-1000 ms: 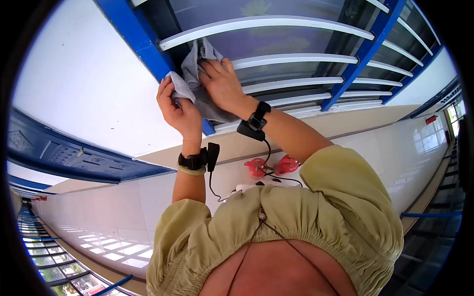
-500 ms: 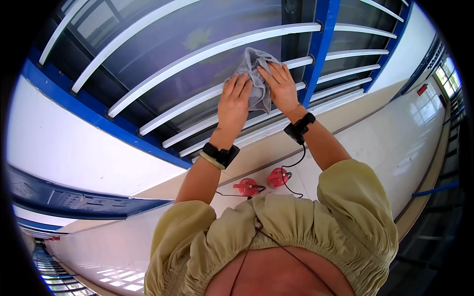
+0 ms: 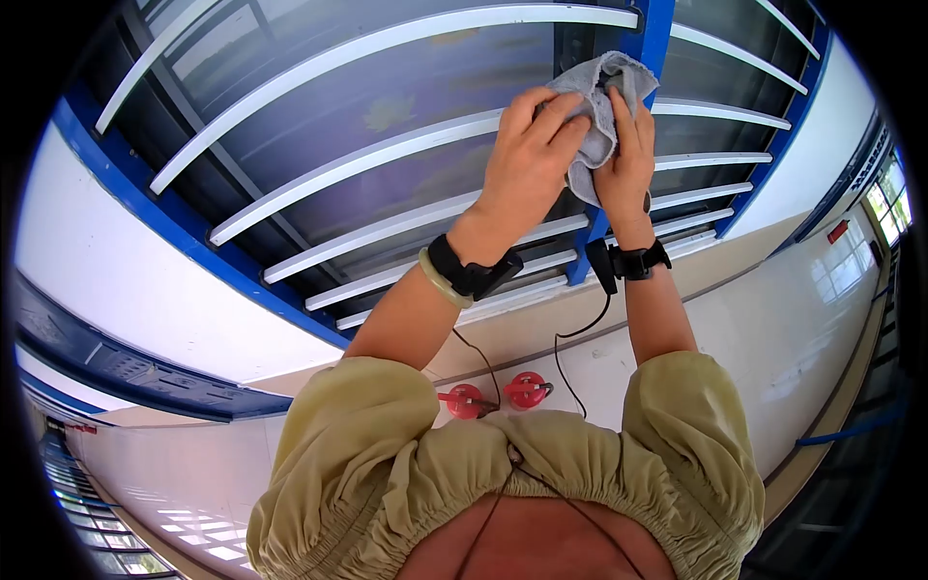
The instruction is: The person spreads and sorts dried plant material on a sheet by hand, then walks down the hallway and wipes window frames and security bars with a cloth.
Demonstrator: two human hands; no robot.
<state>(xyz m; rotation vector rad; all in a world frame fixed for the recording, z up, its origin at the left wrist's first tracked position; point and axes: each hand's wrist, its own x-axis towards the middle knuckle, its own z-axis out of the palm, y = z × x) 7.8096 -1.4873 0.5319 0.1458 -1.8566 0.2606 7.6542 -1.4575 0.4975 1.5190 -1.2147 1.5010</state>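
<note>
Window grille [image 3: 387,184]: white bars run in long arcs from the left of the frame to the upper right, set in a blue frame [image 3: 145,208]. A blue upright [image 3: 633,116] crosses the bars in the upper right and stands directly behind the work.

Wall [image 3: 126,300]: white, at the left of the frame, below the blue frame.

Cloth [image 3: 604,106]: grey, bunched, upper right of the frame, pressed against the upright where a bar meets it. Its long axis runs roughly along the upright, top edge free above the fingers.

Left hand [image 3: 527,159]: fingers curled over the cloth's left side, holding it against the bar. It comes in from the lower left, so the cloth lies up and right of its wrist.

Right hand [image 3: 628,159]: fingers straight up the cloth's right side, flat and pinning it. The cloth lies directly above its wrist. Both hands touch the cloth; neither is nearer.

Wrist units [image 3: 469,275]: black bands, one on each wrist, cables trailing down.

Two red objects [image 3: 493,394]: centre low, well apart from the hands; what they are I cannot tell.
</note>
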